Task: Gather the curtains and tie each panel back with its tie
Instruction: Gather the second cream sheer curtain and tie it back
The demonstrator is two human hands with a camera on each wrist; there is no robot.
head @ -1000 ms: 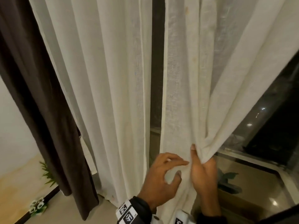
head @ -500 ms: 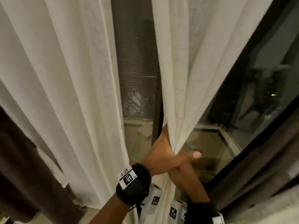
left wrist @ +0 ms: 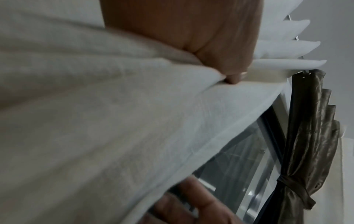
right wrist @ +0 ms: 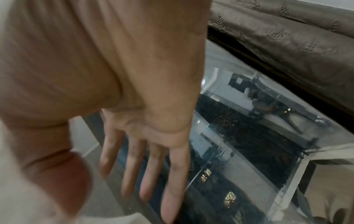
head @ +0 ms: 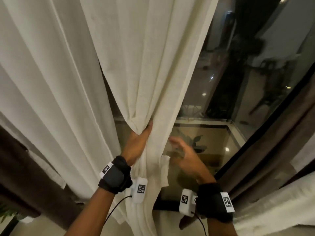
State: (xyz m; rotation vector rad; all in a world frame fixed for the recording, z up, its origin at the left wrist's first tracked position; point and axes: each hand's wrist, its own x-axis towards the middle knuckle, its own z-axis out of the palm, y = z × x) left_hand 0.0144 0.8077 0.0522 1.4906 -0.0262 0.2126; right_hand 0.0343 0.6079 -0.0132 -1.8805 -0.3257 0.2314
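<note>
A white sheer curtain panel (head: 153, 74) hangs in the middle of the head view, bunched into folds at waist height. My left hand (head: 139, 138) grips that bunch, its fingers buried in the cloth; in the left wrist view the thumb (left wrist: 206, 53) presses into the white curtain panel (left wrist: 95, 121). My right hand (head: 183, 153) is off the curtain, just to its right, blurred. Its fingers (right wrist: 151, 166) are straight and spread over the window glass, holding nothing. A second white panel (head: 51, 82) hangs at the left. No tie for the white panel is visible.
The dark window glass (head: 238, 74) is bare to the right of the bunch. Brown drapes hang at the left (head: 20, 167) and right (head: 272, 142); the right brown drape (left wrist: 306, 151) is bound by its tie (left wrist: 287, 180). A plant (head: 6, 213) stands low at the left.
My right hand has let go of the white panel and swung out to the right. The left hand keeps the gathered folds. My view has turned to the right.
</note>
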